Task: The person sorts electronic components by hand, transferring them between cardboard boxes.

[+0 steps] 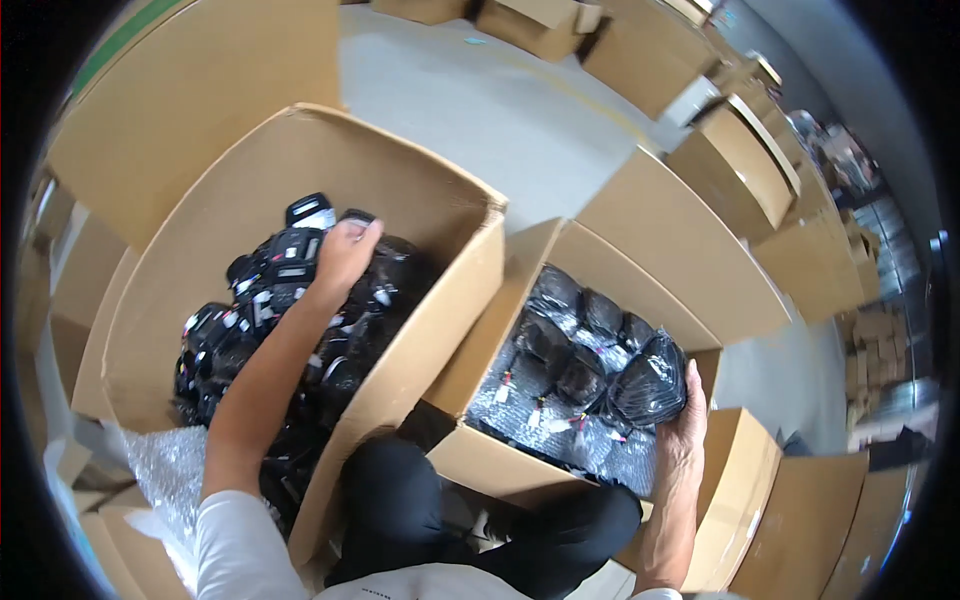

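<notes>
My left hand (345,255) reaches deep into the big left cardboard box (400,170) and closes on one of the loose black devices (290,265) piled there. My right hand (682,425) holds a black device wrapped in a clear bag (648,385) at the near right corner of the smaller right cardboard box (640,290). That box is filled with several bagged black devices (560,350) lying on bubble wrap.
My knees in dark trousers (400,500) sit between the two boxes. Loose bubble wrap (165,470) lies at the lower left. More cardboard boxes (740,170) ring the grey floor (480,100) at the back and right.
</notes>
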Tool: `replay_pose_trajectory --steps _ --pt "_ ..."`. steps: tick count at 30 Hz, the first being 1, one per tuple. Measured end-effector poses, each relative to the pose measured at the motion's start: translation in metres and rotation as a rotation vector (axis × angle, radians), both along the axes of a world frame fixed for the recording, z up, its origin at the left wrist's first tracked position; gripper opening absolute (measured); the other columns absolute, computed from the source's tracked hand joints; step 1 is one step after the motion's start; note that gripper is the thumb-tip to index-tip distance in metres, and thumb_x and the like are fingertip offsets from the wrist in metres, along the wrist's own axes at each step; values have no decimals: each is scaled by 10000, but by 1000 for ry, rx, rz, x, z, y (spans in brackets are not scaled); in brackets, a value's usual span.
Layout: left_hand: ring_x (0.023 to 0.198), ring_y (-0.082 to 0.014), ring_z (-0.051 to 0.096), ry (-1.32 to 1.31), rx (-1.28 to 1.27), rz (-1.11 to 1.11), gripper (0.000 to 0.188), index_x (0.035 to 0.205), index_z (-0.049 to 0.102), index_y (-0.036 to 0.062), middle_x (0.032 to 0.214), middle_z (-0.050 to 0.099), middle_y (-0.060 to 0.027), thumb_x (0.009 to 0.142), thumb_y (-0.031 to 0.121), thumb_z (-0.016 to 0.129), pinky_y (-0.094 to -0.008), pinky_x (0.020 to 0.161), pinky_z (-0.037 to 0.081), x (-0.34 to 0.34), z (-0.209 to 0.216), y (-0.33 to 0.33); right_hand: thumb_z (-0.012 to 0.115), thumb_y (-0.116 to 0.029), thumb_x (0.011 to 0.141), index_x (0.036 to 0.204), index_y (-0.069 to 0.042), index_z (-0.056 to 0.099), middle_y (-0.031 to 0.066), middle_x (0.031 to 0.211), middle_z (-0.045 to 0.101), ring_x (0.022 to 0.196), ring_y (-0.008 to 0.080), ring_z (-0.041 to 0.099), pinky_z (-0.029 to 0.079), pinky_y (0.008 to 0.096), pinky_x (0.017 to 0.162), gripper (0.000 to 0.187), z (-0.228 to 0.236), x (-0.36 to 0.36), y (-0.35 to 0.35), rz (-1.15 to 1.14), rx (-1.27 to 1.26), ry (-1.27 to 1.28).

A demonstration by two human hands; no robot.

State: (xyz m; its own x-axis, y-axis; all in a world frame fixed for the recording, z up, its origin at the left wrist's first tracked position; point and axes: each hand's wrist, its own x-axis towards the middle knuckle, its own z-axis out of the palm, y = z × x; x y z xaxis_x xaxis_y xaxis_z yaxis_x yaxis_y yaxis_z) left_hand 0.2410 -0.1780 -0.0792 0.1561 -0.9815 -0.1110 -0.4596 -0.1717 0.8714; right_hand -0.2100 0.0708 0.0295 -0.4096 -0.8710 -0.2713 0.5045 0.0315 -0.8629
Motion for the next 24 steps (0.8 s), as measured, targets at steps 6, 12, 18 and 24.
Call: replay_pose_trajectory --steps 6,12,18,24 --pt "973 -268 652 86 463 -83 738 1117 662 -35 1074 701 -141 723 569 821 -397 882 494 32 -120 -16 614 -298 995 1189 -24 649 130 1129 717 1002 249 704 574 435 921 337 -11 -69 46 -176 107 -252" --pt "791 -298 638 -380 -69 -151 449 789 693 20 848 705 -155 711 444 821 -412 758 501 -10 -188 -48 717 -353 924 1159 -19 656 123 1112 710 983 222 696 567 401 902 413 -50 -18 8 230 448 -15" --pt "765 -298 647 806 655 222 373 840 714 11 850 715 -156 760 366 797 -398 740 506 22 -176 -77 772 -350 885 1247 40 569 138 1072 693 949 236 666 549 377 872 570 -153 69 -30 646 507 -15" --pt "1097 -193 593 489 177 131 618 1253 645 56 1200 670 -94 746 338 858 -437 892 455 6 -101 -12 804 -471 793 1290 62 499 279 1191 639 1143 400 621 508 462 936 791 -177 51 -4 899 461 1174"
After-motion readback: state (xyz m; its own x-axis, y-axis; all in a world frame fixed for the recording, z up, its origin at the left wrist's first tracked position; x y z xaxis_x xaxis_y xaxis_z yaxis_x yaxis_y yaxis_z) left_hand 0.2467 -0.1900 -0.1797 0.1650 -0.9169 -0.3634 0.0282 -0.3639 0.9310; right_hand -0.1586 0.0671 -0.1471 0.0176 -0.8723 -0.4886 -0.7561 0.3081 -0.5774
